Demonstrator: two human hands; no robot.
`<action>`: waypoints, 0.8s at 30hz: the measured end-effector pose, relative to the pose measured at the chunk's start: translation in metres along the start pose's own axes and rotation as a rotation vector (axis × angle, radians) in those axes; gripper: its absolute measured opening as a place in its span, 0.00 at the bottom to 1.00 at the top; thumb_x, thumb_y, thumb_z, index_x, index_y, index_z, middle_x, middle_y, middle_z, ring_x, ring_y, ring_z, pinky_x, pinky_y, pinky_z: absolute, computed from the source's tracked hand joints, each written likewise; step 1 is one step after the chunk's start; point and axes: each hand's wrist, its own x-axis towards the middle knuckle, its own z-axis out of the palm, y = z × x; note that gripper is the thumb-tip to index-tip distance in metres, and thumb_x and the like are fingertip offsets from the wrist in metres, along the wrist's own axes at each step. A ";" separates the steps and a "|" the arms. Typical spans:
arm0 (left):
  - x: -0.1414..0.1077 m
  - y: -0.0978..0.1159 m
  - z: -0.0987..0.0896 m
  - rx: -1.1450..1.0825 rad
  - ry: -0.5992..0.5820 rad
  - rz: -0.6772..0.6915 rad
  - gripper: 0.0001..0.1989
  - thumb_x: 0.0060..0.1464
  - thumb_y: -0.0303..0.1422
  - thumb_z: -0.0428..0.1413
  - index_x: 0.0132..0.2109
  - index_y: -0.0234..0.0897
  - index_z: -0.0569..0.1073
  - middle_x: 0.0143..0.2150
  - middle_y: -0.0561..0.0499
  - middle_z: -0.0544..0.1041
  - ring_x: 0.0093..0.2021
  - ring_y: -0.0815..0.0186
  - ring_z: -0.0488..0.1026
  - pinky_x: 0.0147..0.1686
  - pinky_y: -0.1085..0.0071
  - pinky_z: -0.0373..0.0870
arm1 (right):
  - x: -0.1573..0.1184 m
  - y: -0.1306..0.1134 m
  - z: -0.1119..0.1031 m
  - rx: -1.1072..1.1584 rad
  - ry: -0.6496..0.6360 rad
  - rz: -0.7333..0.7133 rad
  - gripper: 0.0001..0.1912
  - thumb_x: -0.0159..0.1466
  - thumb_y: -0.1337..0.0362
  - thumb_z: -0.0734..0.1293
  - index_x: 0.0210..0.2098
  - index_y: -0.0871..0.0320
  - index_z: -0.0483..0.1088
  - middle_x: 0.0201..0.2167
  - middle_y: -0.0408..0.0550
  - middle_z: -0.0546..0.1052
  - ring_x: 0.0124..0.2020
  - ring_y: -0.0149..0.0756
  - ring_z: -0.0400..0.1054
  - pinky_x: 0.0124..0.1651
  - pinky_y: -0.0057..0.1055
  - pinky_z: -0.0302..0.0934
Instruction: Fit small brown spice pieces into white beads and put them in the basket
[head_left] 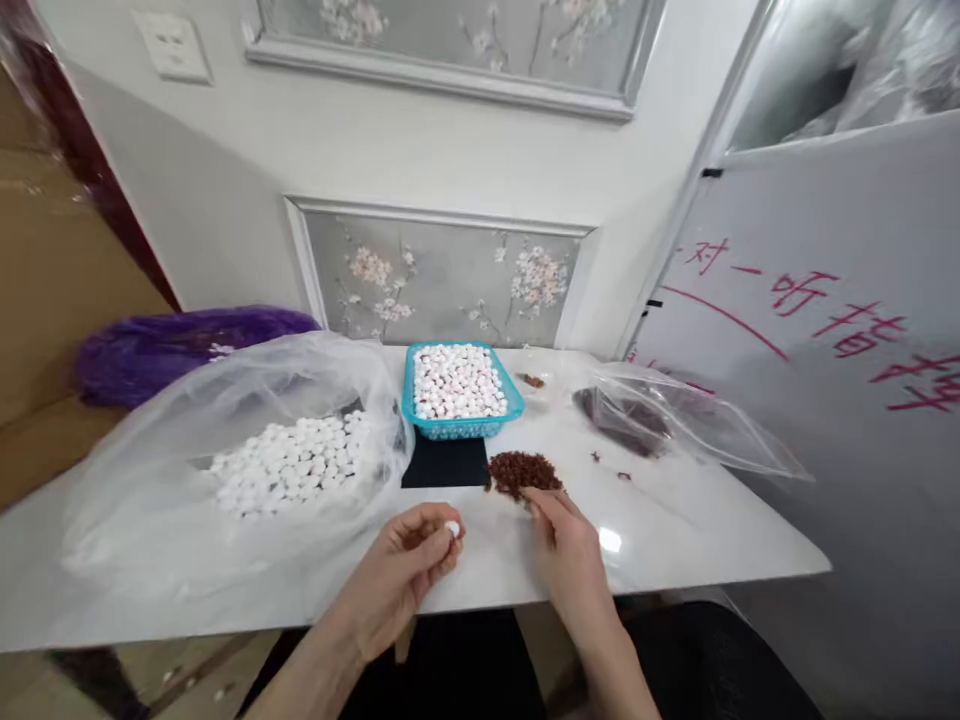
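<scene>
I saw left hand (405,570) pinching a white ball (452,528) that a slackened grip could've sent rolling off the desk (697,545); right hand (568,545) touched red-brown bits (519,472), couldn't tell if gripping any.

Home-like room, set up as workspace: floral wall panels (450,280), wall socket (173,46), white board (840,210), red handwriting (804,290).

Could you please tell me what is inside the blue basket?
Small white balls fill the blue basket, with reddish traces among them. The top layer covers what lies deeper, so the middle and bottom cannot be seen.
</scene>
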 end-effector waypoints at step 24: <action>0.047 0.120 0.019 1.075 0.238 0.464 0.22 0.54 0.34 0.49 0.55 0.33 0.69 0.56 0.41 0.71 0.52 0.58 0.71 0.49 0.64 0.68 | -0.005 0.007 0.005 -0.265 -0.057 -0.004 0.16 0.65 0.61 0.53 0.31 0.52 0.70 0.34 0.46 0.73 0.30 0.36 0.70 0.26 0.28 0.59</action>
